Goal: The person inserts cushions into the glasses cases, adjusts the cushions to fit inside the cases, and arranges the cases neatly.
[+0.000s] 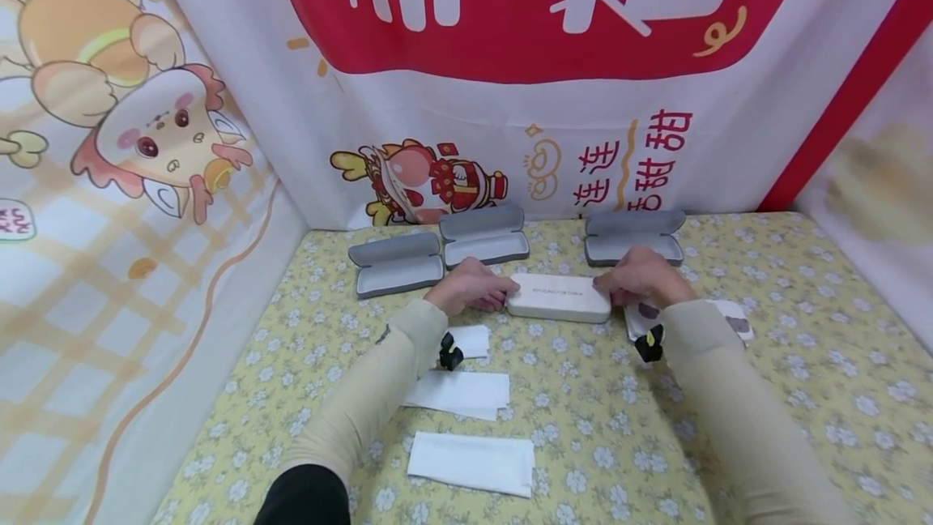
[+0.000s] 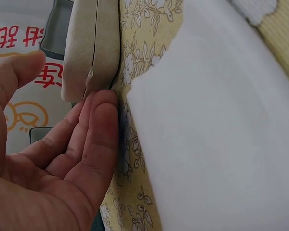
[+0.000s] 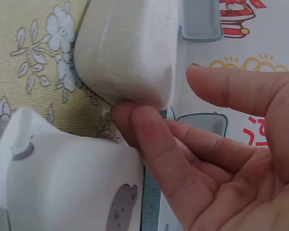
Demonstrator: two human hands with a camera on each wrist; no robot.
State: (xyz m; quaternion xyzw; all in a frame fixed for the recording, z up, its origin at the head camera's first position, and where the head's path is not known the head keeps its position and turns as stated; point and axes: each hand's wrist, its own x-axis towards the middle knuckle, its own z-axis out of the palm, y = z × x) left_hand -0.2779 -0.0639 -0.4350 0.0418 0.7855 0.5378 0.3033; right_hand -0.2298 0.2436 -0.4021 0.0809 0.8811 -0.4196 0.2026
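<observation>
A closed white glasses case with small lettering on its lid lies between my two hands. At its left end is my left hand. The left wrist view has those fingertips touching the end of the case near its seam, the thumb standing apart. My right hand is at the opposite end. In the right wrist view its fingertips touch the lower corner of the case, and the thumb is clear of it. White fabric with grey figures lies beside the right hand.
Three grey cases stand with lids raised at the back: left, centre and right. Folded white cloths lie in a column on the flowered tablecloth, partly behind the left forearm. A printed hanging borders the back.
</observation>
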